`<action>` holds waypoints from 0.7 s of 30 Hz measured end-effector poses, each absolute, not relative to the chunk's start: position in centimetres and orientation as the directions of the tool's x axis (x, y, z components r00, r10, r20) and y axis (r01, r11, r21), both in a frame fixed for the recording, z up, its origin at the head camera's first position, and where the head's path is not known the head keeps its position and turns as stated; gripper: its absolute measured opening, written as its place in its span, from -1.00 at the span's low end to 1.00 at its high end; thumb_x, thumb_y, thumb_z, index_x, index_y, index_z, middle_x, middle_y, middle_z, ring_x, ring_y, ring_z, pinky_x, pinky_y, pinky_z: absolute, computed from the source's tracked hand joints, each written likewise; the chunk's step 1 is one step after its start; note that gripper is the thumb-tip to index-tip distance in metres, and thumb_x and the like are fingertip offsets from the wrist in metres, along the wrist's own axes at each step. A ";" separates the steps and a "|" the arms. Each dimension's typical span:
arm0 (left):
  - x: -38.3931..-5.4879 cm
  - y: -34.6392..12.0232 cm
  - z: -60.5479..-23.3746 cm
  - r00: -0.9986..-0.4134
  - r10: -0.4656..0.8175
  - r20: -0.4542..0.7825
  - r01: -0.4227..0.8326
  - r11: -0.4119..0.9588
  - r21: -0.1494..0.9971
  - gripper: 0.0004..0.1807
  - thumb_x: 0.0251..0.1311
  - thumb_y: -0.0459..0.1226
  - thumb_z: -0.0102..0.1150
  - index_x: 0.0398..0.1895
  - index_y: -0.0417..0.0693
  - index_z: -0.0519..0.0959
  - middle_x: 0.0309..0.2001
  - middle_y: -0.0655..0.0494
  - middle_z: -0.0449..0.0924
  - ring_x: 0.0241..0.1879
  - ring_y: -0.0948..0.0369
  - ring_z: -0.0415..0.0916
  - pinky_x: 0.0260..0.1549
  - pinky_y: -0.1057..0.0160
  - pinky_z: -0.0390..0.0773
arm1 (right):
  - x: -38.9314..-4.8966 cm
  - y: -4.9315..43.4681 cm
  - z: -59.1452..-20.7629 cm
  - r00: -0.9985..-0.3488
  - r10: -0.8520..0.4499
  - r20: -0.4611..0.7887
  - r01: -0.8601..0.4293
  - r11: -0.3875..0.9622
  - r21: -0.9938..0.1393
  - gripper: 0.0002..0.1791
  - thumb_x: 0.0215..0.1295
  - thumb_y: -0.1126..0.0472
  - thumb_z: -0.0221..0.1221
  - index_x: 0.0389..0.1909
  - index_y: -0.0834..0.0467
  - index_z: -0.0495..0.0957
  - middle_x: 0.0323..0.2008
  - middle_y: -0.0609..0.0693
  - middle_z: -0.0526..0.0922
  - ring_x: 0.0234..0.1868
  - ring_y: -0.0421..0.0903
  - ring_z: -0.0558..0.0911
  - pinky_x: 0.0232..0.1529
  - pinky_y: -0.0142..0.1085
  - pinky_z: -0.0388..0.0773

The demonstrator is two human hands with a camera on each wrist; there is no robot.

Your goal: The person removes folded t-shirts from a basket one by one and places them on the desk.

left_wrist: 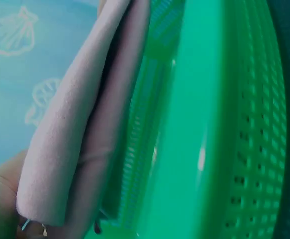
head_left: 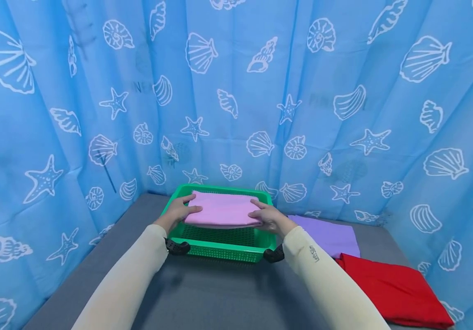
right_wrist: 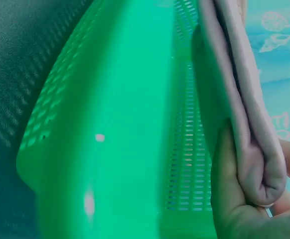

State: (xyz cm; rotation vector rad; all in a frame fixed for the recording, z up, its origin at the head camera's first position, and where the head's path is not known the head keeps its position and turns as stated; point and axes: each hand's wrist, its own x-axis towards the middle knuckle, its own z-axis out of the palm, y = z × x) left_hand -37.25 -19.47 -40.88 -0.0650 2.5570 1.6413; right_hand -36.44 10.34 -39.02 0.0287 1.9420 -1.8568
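A folded pink cloth (head_left: 223, 210) is held level between both hands, over a green plastic basket (head_left: 224, 250) with mesh sides. The left hand (head_left: 177, 212) grips the cloth's left end, thumb on top and the lower fingers hidden beneath. At the opposite end the right hand (head_left: 270, 217) pinches it, with fingers under the fold in the right wrist view. Two thick layers of the pink cloth (left_wrist: 60, 134) show edge-on in the left wrist view, beside the basket rim (left_wrist: 195, 124).
Right of the basket lies a folded purple cloth (head_left: 327, 234). Nearer on the right is a folded red cloth (head_left: 393, 288). All rest on a grey surface (head_left: 220, 293). A blue curtain (head_left: 236, 91) with white shells hangs behind and at both sides.
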 end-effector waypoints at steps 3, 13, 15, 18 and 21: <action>-36.9 -19.1 -40.4 -0.991 0.013 -0.133 -0.117 0.393 0.912 -0.21 0.24 -0.14 0.31 0.51 0.08 0.21 0.50 -0.13 0.14 -0.30 0.03 0.49 -0.31 0.15 0.53 | -36.1 11.1 -38.7 -0.894 -0.295 -0.336 0.329 0.073 -0.941 -0.23 0.44 0.40 0.02 0.57 -0.08 -0.01 0.42 0.34 0.10 -0.62 -0.27 0.43 -0.44 -0.41 0.51; -35.1 -17.6 -39.6 -0.995 0.041 -0.086 -0.067 0.337 0.939 -0.20 0.21 -0.13 0.34 0.50 0.09 0.23 0.55 -0.10 -0.01 0.30 -0.08 0.33 0.00 0.11 0.52 | -34.0 13.6 -37.8 -0.917 -0.288 -0.274 0.266 0.068 -0.962 -0.22 0.41 0.40 0.07 0.56 -0.02 0.01 0.44 0.30 0.08 -0.55 -0.28 0.43 -0.46 -0.46 0.41; -34.8 -17.2 -39.6 -0.995 0.054 -0.081 -0.060 0.316 0.947 -0.19 0.19 -0.14 0.36 0.50 0.10 0.23 0.56 -0.08 -0.05 0.46 -0.08 0.11 0.14 0.02 0.48 | -33.5 14.1 -37.7 -0.919 -0.283 -0.273 0.264 0.070 -0.962 -0.21 0.40 0.40 0.09 0.56 -0.01 0.02 0.50 0.29 -0.02 -0.49 -0.26 0.48 -0.41 -0.45 0.44; -34.4 -16.7 -39.5 -0.996 0.068 -0.064 -0.040 0.310 0.950 -0.18 0.18 -0.14 0.37 0.50 0.09 0.24 0.56 -0.09 -0.05 0.51 -0.09 -0.03 0.23 -0.05 0.42 | -32.8 14.9 -37.5 -0.922 -0.277 -0.272 0.266 0.060 -0.962 -0.20 0.38 0.40 0.11 0.56 -0.01 0.02 0.53 0.28 -0.13 -0.42 -0.23 0.50 -0.38 -0.43 0.45; -34.1 -16.2 -39.5 -0.996 0.072 -0.051 -0.027 0.300 0.954 -0.19 0.17 -0.15 0.38 0.49 0.10 0.26 0.55 -0.07 -0.01 0.50 -0.07 0.02 0.18 0.01 0.49 | -32.1 15.5 -37.4 -0.922 -0.286 -0.263 0.260 0.049 -0.964 -0.19 0.38 0.40 0.12 0.56 0.00 0.00 0.53 0.29 -0.15 -0.37 -0.23 0.52 -0.36 -0.44 0.48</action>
